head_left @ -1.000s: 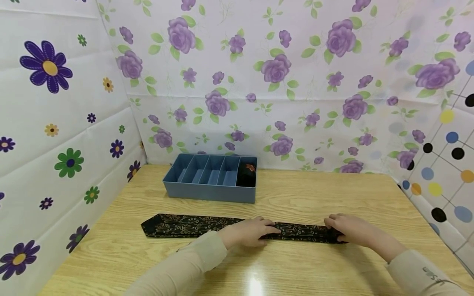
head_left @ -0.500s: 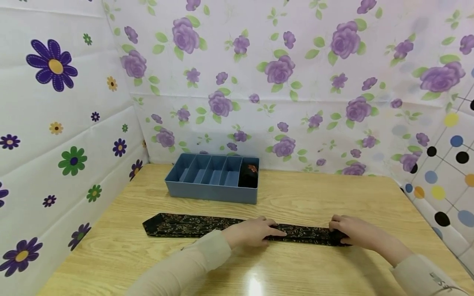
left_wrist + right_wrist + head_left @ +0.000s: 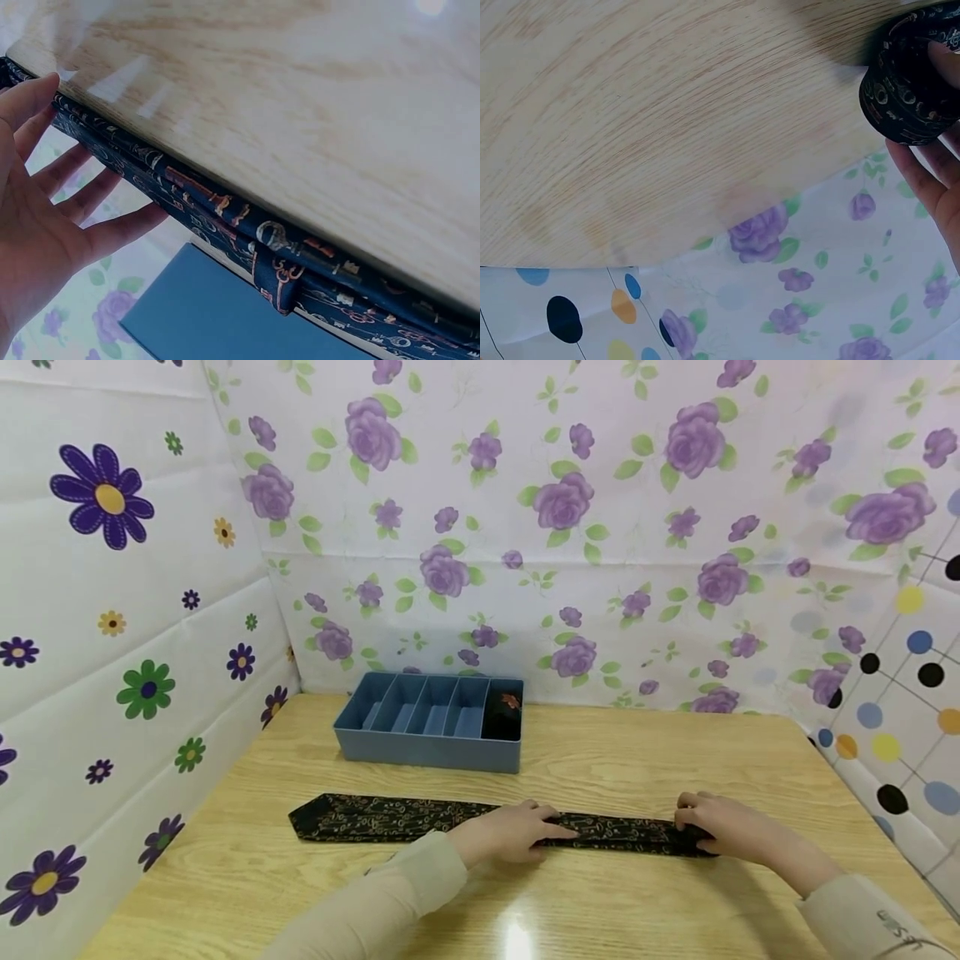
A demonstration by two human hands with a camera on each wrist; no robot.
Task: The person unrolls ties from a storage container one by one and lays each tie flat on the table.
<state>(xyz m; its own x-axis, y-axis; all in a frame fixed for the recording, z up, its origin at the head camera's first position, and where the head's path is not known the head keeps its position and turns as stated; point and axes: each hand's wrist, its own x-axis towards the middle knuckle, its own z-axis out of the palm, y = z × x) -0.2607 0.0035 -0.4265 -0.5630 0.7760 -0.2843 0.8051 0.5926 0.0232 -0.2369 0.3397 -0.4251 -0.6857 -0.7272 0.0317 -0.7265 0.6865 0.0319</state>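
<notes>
A long dark necktie (image 3: 382, 818) with a printed key pattern lies across the wooden table, its pointed wide end at the left. My left hand (image 3: 510, 833) rests on its middle, index finger stretched along the fabric. In the left wrist view, thumb and fingertips touch opposite edges of the tie, near the fabric keeper loop (image 3: 275, 279). At the tie's right end, my right hand (image 3: 731, 831) holds the fabric. The right wrist view shows this end curved into a loop (image 3: 889, 97), with the thumb inside and fingers outside. The hand covers part of the loop.
Behind the tie stands a blue divided box (image 3: 427, 750) with several compartments. A dark rolled item (image 3: 502, 717) with a reddish motif sits in its rightmost compartment. Flower-printed cloth (image 3: 630, 527) walls the back of the wooden table (image 3: 637, 752), with more printed cloth at the sides.
My right hand has shifted slightly to the right together with the tie's end. The left hand stays on the middle, its index finger a little more extended. The box has not moved.
</notes>
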